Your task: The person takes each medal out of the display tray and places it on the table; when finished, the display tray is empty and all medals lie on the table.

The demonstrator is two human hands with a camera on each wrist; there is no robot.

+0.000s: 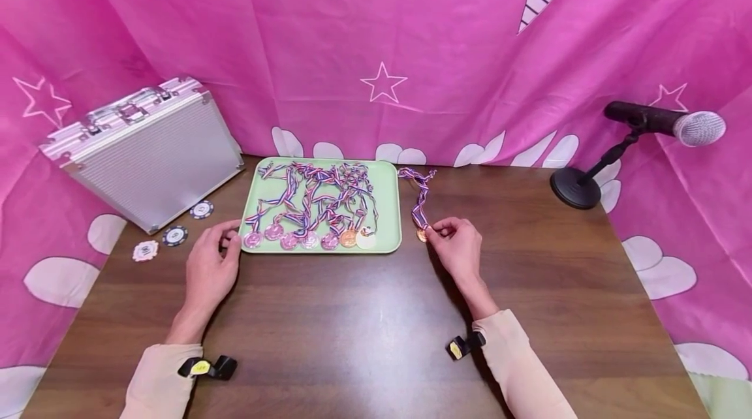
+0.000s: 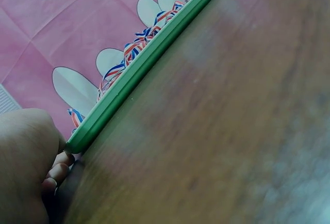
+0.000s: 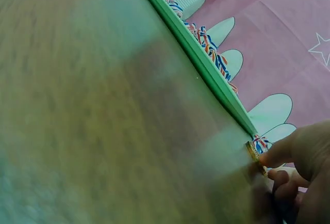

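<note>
A pink cloth backdrop (image 1: 329, 34) printed with stars and white petals wraps round a dark wooden table (image 1: 364, 327). At the far left an aluminium case (image 1: 147, 151) stands tilted against the cloth, and at the far right a microphone (image 1: 670, 124) sits on a round-based stand. Between them lies a pale green tray (image 1: 389, 210) holding a tangle of red-white-blue ribbons, with a row of medals (image 1: 308, 239) along its near edge.

The left hand (image 1: 210, 267) rests on the table at the tray's near left corner, fingers loosely curled, fingertips (image 2: 58, 171) against the rim; whether they actually pinch it cannot be told from these views.

The right hand (image 1: 461, 246) is just right of the tray. Its thumb and fingers pinch a bronze medal (image 1: 422, 234) at the table surface — the wrist view shows the disc's edge between the fingertips (image 3: 273, 157) — while its ribbon (image 1: 420, 194) trails away across the wood beside the tray.

Three poker chips (image 1: 173, 235) lie left of the tray, near the case.
</note>
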